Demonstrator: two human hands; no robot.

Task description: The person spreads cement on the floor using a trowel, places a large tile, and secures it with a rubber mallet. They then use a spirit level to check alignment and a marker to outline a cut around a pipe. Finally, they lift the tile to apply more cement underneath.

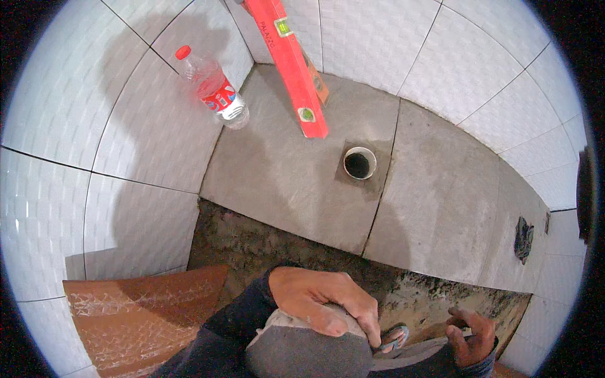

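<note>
My left hand (328,302) rests over a knee in grey trousers (309,353), its thumb and fingers apart and draped across the cloth. No held object shows in it. My right hand (472,337) hovers by the other grey trouser leg at the lower right. Its fingers are loosely bent, with a gap between thumb and fingers and nothing visible there. Ahead, a red spirit level (293,75) leans with its lower end on grey floor tiles (265,164). A round pipe opening (360,164) sits in a square cutout in the tile.
A plastic bottle with a red cap (217,88) stands by the left tiled wall (145,138). Bare dark ground (246,239) borders the near tile edge. A brown patterned tile (138,315) lies at the lower left; a crumpled black scrap (523,239) lies at the far right.
</note>
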